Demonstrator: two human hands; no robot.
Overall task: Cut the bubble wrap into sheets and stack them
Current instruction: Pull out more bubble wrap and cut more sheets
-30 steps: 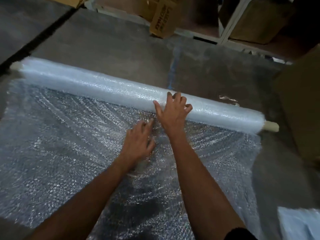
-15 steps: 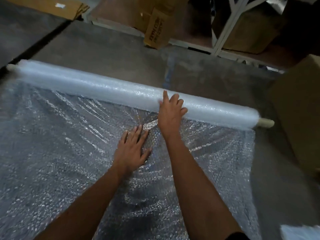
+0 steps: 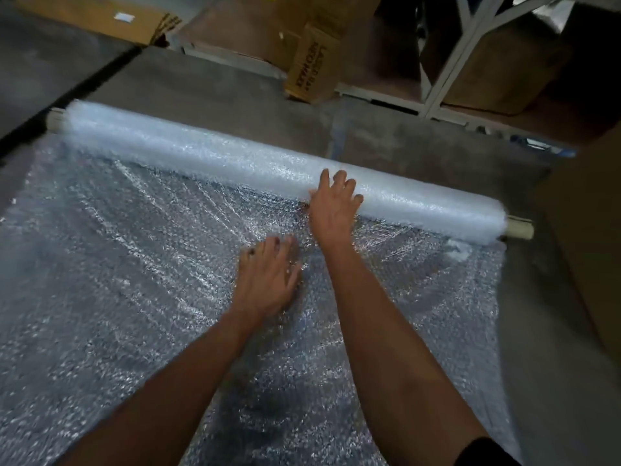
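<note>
I am looking down from the head camera at a grey concrete floor [image 3: 235,92]. A long roll of bubble wrap [image 3: 235,159] lies across it, running from far left to nearer right, with a cardboard core end [image 3: 520,227] sticking out on the right and another just showing at the left end. An unrolled sheet [image 3: 117,264] of the wrap spreads from the roll toward me, flat on the floor and covering most of the near ground.

My right hand [image 3: 334,210] rests on the near side of the roll, right of its middle, fingers straight and spread against the wrap, not curled round it. My left hand [image 3: 268,280] lies palm down on the unrolled sheet, just near and left of the right hand, fingers straight and pressing the sheet flat. Both forearms reach in from the near edge.

Beyond the roll, a brown cardboard box [image 3: 312,72] with printed lettering stands at the foot of a white metal shelf frame [image 3: 447,82]. Another flat cardboard piece [image 3: 100,18] lies at the far left. A large brown carton [image 3: 591,230] fills the right edge.
</note>
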